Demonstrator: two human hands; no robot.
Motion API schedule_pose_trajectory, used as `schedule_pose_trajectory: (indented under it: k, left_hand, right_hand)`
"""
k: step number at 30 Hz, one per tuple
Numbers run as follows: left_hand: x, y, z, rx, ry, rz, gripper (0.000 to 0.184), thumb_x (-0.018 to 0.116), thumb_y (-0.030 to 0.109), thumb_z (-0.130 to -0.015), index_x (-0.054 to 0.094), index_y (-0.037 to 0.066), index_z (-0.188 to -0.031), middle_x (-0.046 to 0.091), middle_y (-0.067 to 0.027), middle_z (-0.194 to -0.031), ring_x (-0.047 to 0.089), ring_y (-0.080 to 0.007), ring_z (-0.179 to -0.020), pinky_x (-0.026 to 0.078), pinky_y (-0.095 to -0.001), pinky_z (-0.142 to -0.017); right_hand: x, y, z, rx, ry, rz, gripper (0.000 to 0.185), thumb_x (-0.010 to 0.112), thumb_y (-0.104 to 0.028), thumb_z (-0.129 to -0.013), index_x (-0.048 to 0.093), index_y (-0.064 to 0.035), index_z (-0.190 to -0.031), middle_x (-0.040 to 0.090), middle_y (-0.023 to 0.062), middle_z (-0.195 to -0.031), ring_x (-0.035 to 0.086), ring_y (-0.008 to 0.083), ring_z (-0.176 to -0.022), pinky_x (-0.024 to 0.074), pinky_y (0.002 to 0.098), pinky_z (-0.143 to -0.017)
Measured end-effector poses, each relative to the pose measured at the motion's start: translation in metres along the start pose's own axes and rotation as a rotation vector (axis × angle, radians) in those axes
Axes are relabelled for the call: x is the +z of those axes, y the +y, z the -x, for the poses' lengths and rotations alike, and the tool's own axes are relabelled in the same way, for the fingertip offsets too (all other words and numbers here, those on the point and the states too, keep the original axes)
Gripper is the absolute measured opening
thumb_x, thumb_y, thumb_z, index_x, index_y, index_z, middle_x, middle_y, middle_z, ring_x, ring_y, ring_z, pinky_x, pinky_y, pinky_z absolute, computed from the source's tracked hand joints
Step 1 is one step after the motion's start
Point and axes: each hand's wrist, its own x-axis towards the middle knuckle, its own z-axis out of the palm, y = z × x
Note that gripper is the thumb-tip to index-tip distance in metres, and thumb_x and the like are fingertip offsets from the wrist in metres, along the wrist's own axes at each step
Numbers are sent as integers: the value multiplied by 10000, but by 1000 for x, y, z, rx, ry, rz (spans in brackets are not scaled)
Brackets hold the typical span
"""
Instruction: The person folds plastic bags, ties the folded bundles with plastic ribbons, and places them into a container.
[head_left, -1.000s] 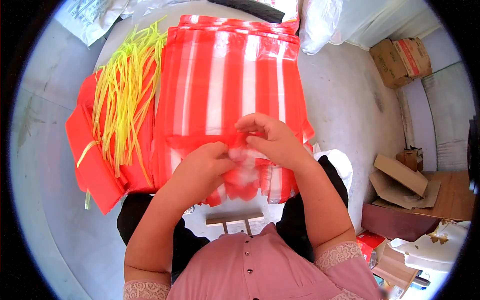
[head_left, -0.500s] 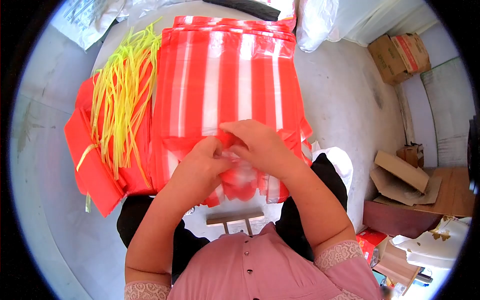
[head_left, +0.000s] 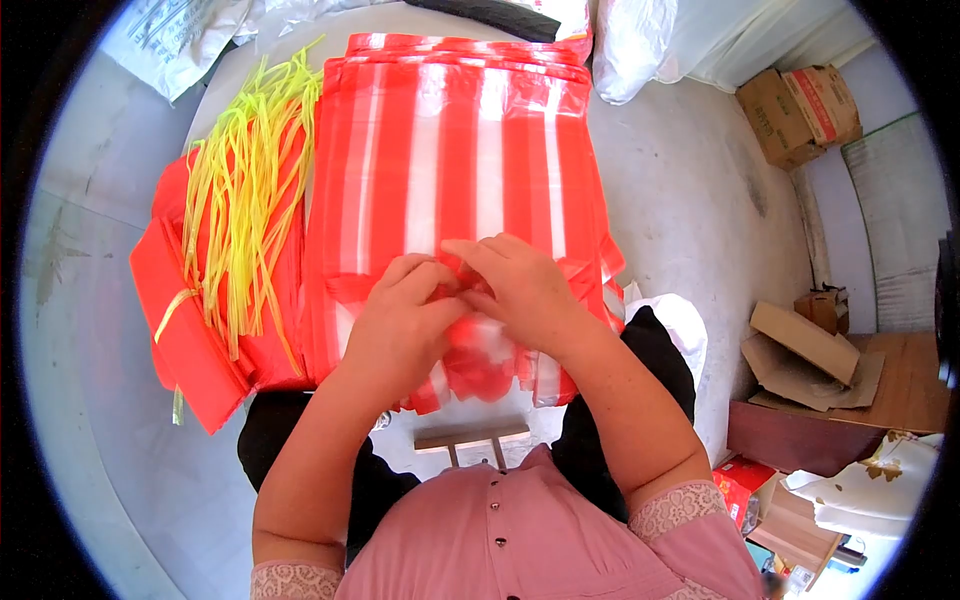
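Note:
A thick stack of red-and-white striped plastic bags lies in front of me. Over its near edge, my left hand and my right hand meet, thumbs and fingers drawn together on a gathered piece of a plastic bag. The crumpled part hangs below my hands toward my lap. My fingers partly hide the spot they pinch. Left of the stack, a bunch of yellow plastic strips lies over red folded plastic, next to a red bundle tied with a yellow strip.
A small wooden stool or stand shows between my knees. To the right are an opened cardboard box and a taped carton. A clear plastic bag and a black strip-like object lie beyond the stack.
My left hand has shifted slightly up, its fingers now closer to those of my right hand. The right hand has barely moved, and the stack stays in place.

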Motion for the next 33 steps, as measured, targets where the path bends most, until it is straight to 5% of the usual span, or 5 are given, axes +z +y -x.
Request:
schedule_pose_trajectory:
  k: [9, 15, 21, 27, 33]
  left_hand:
    - [17, -16, -2, -141, -56, 87, 259, 709, -46, -725, 693, 3, -979, 674, -161, -1100, 645, -377, -1062, 541, -448, -935]
    - [21, -18, -9, -249, -70, 113, 266, 760, 25, -756, 672, 30, -1007, 679, -147, -1038, 649, -373, -1029, 539, -451, -874]
    - [19, -12, -13, -355, -29, 109, 341, 759, 45, -831, 635, 49, -1148, 689, -163, -1050, 656, -387, -1020, 535, -457, -879]
    - [15, -15, -16, -473, -47, 200, 332, 730, 21, -858, 623, 35, -1172, 673, -190, -1112, 659, -394, -1058, 536, -457, -922]
    - [-4, -14, -4, -82, -50, 48, 310, 759, 82, -809, 686, 33, -1106, 657, -140, -1148, 648, -352, -1070, 539, -451, -935]
  right_hand:
    - [4, 4, 0, 141, 21, -249, 382, 673, -56, -916, 648, -75, -1296, 712, 159, -1130, 663, 377, -1039, 548, 480, -885]
    - [-20, -9, 9, -70, 286, -208, 176, 617, 7, -884, 684, -59, -1032, 709, 131, -989, 685, 343, -908, 567, 452, -845]
    - [-9, -17, 23, -372, -88, 52, 166, 695, -76, -819, 663, -57, -981, 665, 88, -970, 662, 289, -936, 572, 384, -832]
    - [0, -5, 24, -313, -50, 180, 218, 659, -105, -807, 653, -22, -1008, 636, 130, -1116, 627, 295, -1054, 561, 383, -890]
    - [-3, -6, 25, -253, -46, 199, 281, 656, -84, -806, 667, -6, -1075, 641, 140, -1118, 633, 305, -1065, 561, 377, -915]
